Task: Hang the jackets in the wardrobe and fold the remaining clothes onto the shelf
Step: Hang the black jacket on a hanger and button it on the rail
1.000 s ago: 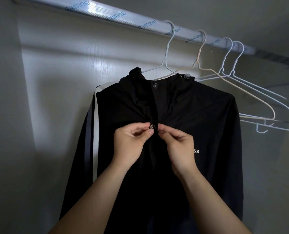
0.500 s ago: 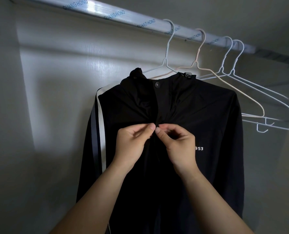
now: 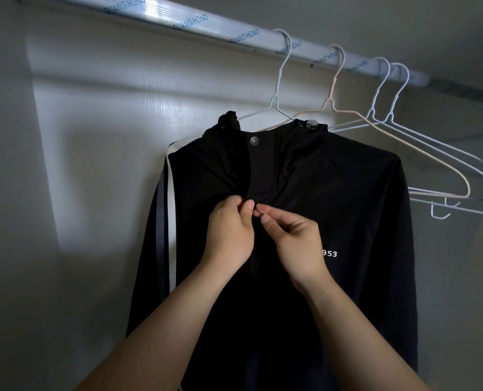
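Rail (image 3: 206, 26) with GUANG HONG, jacket (image 3: 347, 193) with 953

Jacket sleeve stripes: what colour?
One white and one grey, the stripes run down the sleeve of the black jacket. The head view shows them best.

Home wardrobe interior — rail (image 3: 178, 16), wire hangers (image 3: 443, 176), hung jacket (image 3: 333, 193).

Cut off at bottom edge: jacket (image 3: 333, 207) hem, both forearms (image 3: 178, 328). Hidden under pinching fingertips (image 3: 249, 206) of left hand (image 3: 229, 235) and right hand (image 3: 296, 244): fastener, if any. Covered by right hand: start of chest print (image 3: 330, 253). Clipped upper left: rail (image 3: 178, 21). Buried in jacket: hanger (image 3: 279, 80) shoulders.
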